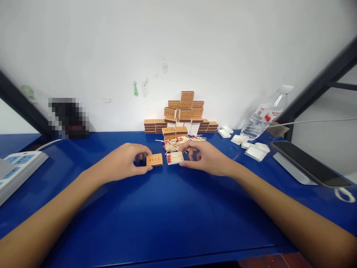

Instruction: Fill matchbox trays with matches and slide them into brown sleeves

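Observation:
My left hand pinches an orange matchbox sleeve between thumb and fingers, its printed face up. Just right of it, my right hand grips the right end of a white matchbox tray. Matches with red heads lie inside this tray, heads toward the left. Sleeve and tray are close together with a small gap between them. Behind the tray spreads a loose pile of matches on the blue table.
Stacked matchboxes stand against the wall behind the matches. White empty trays lie at the right, near a tilted water bottle and a phone. A power strip sits at the left.

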{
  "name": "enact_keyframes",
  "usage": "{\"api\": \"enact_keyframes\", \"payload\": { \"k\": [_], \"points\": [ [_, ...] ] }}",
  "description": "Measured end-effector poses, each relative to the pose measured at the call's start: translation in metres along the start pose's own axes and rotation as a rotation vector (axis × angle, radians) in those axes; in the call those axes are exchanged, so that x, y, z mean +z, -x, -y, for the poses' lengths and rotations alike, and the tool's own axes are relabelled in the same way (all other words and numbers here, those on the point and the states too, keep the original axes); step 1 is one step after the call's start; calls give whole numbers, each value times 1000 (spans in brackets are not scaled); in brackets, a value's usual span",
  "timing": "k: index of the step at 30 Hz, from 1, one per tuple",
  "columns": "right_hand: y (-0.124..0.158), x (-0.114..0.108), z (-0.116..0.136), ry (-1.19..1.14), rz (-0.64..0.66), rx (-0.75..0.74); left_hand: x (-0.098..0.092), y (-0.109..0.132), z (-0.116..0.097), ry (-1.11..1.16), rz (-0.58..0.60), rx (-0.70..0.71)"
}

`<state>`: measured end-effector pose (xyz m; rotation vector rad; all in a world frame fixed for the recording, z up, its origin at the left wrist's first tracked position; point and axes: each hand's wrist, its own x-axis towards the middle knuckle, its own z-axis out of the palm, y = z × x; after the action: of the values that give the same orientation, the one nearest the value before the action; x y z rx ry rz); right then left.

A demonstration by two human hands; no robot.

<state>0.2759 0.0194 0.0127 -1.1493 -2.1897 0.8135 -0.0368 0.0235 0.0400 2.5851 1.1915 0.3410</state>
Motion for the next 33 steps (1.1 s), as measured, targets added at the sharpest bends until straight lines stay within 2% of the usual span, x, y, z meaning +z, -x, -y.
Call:
{"api": "enact_keyframes", "payload": {
  "k": [7,18,21,25,33],
  "points": [
    [-3,-2,-2,-41,35,-19,11,-3,3,193,-81,43],
    [-1,-8,4,-58,90,-32,11,-5,15,228,-113,70],
    [-2,-7,5,-56,96,-25,11,-5,12,270,-78,72],
    [-2,-5,4,-33,36,-43,11,-5,6,314,-27,86],
    [-2,0,1,-40,-50,-48,7,-6,6,437,-51,13]
  ]
}}
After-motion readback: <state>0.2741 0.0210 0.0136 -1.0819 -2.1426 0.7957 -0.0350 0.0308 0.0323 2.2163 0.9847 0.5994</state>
